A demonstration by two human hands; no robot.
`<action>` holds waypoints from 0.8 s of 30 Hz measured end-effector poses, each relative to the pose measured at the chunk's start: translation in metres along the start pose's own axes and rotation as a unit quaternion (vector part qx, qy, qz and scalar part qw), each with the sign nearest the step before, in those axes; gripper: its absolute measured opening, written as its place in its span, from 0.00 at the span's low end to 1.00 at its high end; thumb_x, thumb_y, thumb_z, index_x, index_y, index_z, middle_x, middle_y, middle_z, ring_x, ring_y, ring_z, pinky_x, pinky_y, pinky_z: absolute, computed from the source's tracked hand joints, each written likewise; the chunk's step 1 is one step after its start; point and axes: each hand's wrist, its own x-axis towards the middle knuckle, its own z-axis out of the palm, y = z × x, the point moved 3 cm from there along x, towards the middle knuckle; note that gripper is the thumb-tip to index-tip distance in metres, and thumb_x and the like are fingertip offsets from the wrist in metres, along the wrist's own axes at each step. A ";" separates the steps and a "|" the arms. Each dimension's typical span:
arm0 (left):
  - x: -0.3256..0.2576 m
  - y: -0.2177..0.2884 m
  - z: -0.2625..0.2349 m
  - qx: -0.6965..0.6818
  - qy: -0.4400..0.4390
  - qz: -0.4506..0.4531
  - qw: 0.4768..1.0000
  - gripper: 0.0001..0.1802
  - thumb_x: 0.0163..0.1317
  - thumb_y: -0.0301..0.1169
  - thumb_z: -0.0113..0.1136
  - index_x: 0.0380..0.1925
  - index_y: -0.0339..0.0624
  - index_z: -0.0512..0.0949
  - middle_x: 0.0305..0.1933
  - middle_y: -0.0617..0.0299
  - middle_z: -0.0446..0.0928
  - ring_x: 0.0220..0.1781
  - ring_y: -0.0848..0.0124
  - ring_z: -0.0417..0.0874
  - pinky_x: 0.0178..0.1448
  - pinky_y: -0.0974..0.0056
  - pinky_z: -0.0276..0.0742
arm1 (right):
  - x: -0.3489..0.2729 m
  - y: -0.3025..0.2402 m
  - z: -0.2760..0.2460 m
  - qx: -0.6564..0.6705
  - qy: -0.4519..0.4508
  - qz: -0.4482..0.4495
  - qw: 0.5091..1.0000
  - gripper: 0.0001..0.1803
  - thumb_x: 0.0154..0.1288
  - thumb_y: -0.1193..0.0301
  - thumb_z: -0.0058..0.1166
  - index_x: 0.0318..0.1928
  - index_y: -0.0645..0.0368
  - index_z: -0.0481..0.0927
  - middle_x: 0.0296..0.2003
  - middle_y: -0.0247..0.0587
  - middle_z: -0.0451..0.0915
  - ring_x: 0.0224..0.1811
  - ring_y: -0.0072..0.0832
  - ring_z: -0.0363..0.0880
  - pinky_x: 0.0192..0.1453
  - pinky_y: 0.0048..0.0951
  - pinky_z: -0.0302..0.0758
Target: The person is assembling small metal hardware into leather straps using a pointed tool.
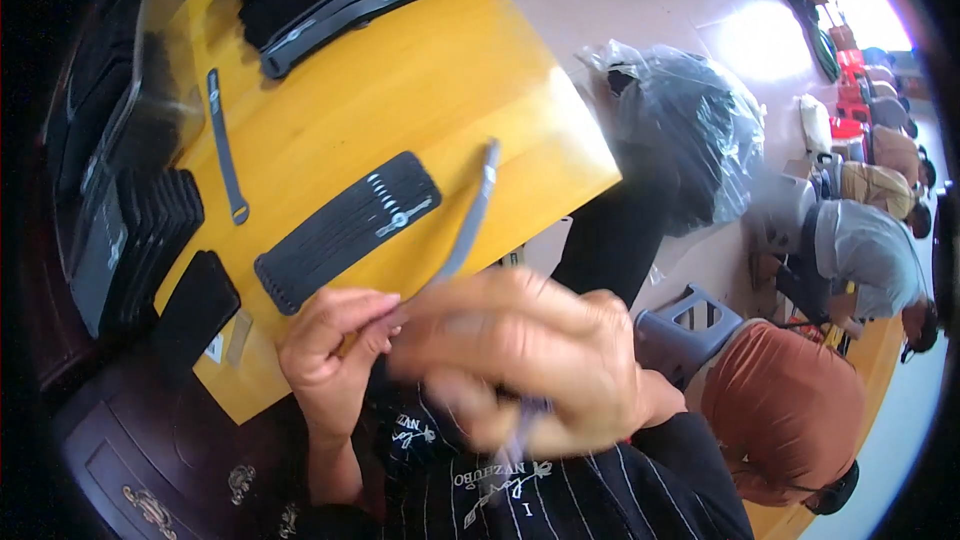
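Observation:
My left hand pinches one end of a narrow grey strap between thumb and fingers. The strap's other end reaches up and right over the yellow table, with a pale mark near its tip. Close beside the left fingertips is my right hand, its curled fingers smeared by motion. A pale, blurred streak shows below it, too unclear to name. Just beyond the hands lies a neat row of dark grey straps side by side, with white marks across them. A single grey strap with a slotted end lies farther left.
Bundled dark straps lie at the table's far side. Black stacks and a black pad line the left. Beyond the right edge stand a plastic-wrapped dark bundle and a grey stool. Several people sit farther right.

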 end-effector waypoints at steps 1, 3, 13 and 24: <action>-0.014 -0.005 -0.003 -0.057 0.015 -0.071 0.996 0.13 0.49 0.10 0.64 0.35 0.31 0.82 0.36 0.54 0.80 0.32 0.73 0.81 0.31 0.73 0.77 | 0.001 0.012 0.002 -0.052 -0.029 0.009 0.998 0.17 0.57 0.67 0.61 0.47 0.56 0.78 0.46 0.42 0.79 0.39 0.39 0.84 0.40 0.34 0.82; -0.030 -0.010 -0.012 -0.043 0.029 -0.072 0.996 0.13 0.48 0.10 0.64 0.35 0.31 0.82 0.35 0.54 0.81 0.33 0.73 0.82 0.31 0.73 0.77 | -0.003 0.038 0.012 -0.069 -0.086 0.041 0.993 0.23 0.58 0.61 0.62 0.53 0.55 0.76 0.47 0.41 0.80 0.40 0.42 0.83 0.40 0.36 0.81; -0.073 -0.050 -0.049 -0.126 0.106 -0.233 0.958 0.09 0.56 0.13 0.61 0.38 0.29 0.81 0.36 0.55 0.81 0.29 0.71 0.84 0.32 0.72 0.82 | -0.011 0.084 0.012 -0.151 -0.099 0.119 0.976 0.10 0.58 0.68 0.63 0.34 0.62 0.80 0.30 0.43 0.80 0.29 0.38 0.82 0.33 0.33 0.76; -0.077 -0.062 -0.050 -0.183 0.118 -0.269 0.938 0.10 0.65 0.20 0.55 0.45 0.27 0.77 0.39 0.57 0.78 0.35 0.72 0.84 0.41 0.69 0.82 | -0.012 0.107 0.012 -0.035 -0.071 0.292 0.953 0.11 0.62 0.68 0.63 0.36 0.65 0.81 0.24 0.31 0.78 0.28 0.16 0.73 0.36 0.19 0.69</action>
